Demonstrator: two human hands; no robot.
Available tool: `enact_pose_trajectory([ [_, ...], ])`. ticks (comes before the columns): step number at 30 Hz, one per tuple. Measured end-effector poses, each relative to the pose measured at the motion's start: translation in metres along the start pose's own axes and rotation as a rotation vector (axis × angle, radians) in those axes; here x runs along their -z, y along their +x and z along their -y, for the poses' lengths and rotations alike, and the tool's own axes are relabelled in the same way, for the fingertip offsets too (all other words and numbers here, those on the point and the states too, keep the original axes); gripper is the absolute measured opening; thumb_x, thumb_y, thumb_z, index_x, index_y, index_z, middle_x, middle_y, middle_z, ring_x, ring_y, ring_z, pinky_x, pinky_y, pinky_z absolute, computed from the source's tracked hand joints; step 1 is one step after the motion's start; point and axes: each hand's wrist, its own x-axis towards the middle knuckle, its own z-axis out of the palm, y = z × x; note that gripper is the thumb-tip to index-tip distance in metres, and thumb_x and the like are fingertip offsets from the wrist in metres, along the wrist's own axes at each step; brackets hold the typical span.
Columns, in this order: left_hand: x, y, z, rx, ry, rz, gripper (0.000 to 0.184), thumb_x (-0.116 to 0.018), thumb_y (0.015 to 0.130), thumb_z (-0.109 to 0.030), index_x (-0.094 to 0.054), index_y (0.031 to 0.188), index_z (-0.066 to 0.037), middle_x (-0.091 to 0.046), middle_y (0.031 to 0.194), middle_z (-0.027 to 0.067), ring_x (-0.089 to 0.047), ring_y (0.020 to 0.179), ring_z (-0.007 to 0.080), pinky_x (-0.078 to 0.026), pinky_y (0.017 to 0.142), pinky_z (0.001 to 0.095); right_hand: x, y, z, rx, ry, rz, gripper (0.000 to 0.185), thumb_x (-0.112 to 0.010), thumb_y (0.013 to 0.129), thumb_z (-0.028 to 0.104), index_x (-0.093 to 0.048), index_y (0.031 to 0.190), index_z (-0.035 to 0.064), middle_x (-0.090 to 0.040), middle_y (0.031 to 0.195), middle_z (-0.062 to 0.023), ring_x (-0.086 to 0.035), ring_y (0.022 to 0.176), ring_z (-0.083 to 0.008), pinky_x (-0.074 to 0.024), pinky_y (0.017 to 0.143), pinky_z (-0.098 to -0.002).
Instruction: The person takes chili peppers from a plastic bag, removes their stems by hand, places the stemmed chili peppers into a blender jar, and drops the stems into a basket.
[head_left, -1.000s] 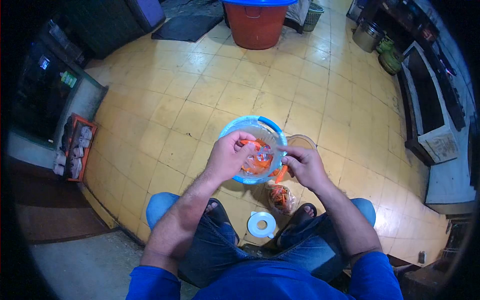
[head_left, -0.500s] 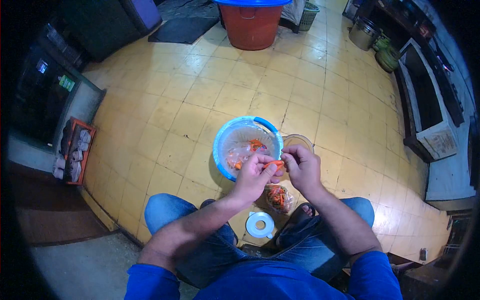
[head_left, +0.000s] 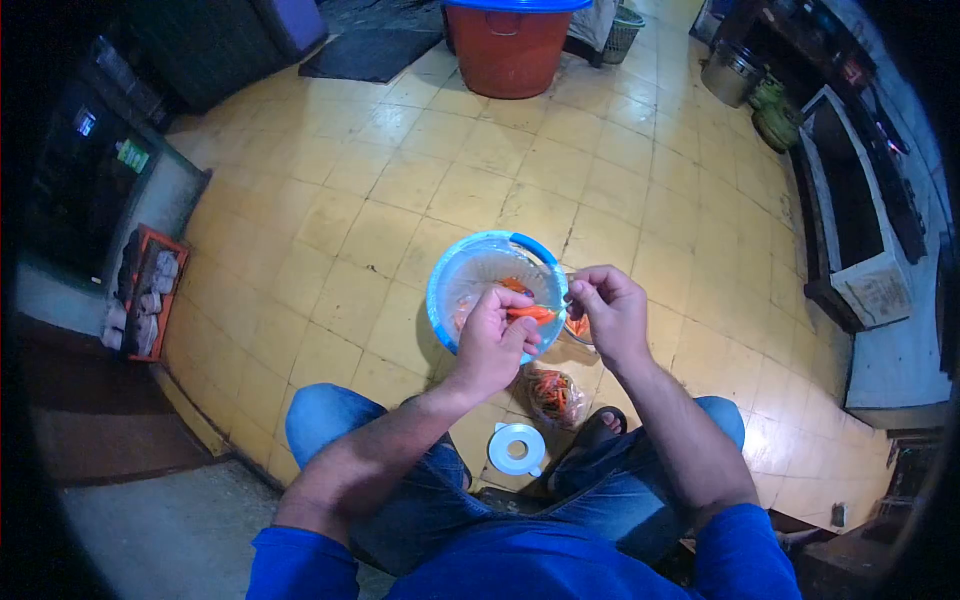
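Nearest, a white ring [head_left: 516, 449] was seen on the tiled floor [head_left: 345, 290], with a clear bag [head_left: 555, 397] of chilies beyond it. Above the near side of the blue-rimmed basin [head_left: 433, 303], an orange chili [head_left: 530, 313] was gripped in the left hand [head_left: 489, 345]. The right hand [head_left: 614, 318] was held at its stem end; whether anything was pinched there could not be told. More chilies in the basin were partly hidden by the left hand. Farther off, a red tub [head_left: 510, 58] was seen.
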Motion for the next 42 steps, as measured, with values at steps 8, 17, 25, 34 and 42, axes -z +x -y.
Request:
enact_pose_trajectory([
  [8,0.004,0.0,0.003,0.0,0.091,-0.011,0.02,-0.052,0.095,0.0,-0.042,0.111,-0.003,-0.06,0.092,0.009,-0.058,0.068,0.0089,-0.051,0.057,0.0223,-0.006,0.028,-0.006,-0.114,0.085,0.143,0.022,-0.061,0.096,0.016,-0.067,0.108,-0.0014,-0.07,0.086,-0.0057,-0.065,0.072,-0.0144,-0.0545,0.066,-0.029],
  [17,0.005,0.002,0.005,-0.072,0.046,-0.027,0.021,-0.055,0.095,-0.002,-0.04,0.11,-0.003,-0.06,0.093,0.0106,-0.06,0.068,0.009,-0.052,0.056,0.0218,0.011,0.001,0.011,0.226,-0.398,0.289,0.016,-0.075,0.08,0.012,-0.072,0.094,0.0044,-0.067,0.083,-0.0083,-0.062,0.067,-0.0144,-0.0493,0.06,-0.0292],
  [25,0.009,0.0,-0.004,-0.077,0.001,0.0,0.022,-0.056,0.095,-0.002,-0.04,0.109,-0.003,-0.061,0.091,0.0099,-0.059,0.066,0.0089,-0.051,0.054,0.022,0.003,-0.008,0.019,0.321,-0.362,0.311,0.009,-0.071,0.083,0.004,-0.062,0.083,0.0012,-0.062,0.076,-0.0046,-0.056,0.066,-0.0131,-0.0469,0.061,-0.0283],
  [34,0.02,0.006,-0.009,-0.038,-0.244,0.085,0.019,-0.054,0.098,-0.008,-0.041,0.11,-0.006,-0.061,0.088,0.0086,-0.057,0.063,0.0087,-0.051,0.054,0.0232,-0.002,-0.004,-0.004,-0.276,0.599,0.484,0.008,-0.063,0.092,0.011,-0.062,0.092,0.0026,-0.063,0.084,-0.002,-0.057,0.074,-0.0092,-0.048,0.069,-0.0256],
  [42,0.018,0.008,-0.009,0.001,-0.128,0.011,0.018,-0.052,0.097,-0.004,-0.041,0.111,-0.005,-0.061,0.089,0.0081,-0.052,0.059,0.0051,-0.047,0.051,0.0201,-0.015,0.004,0.001,0.171,-0.097,0.228,0.013,-0.065,0.091,0.012,-0.068,0.096,0.0001,-0.067,0.089,-0.0039,-0.058,0.074,-0.0085,-0.0486,0.067,-0.0257],
])
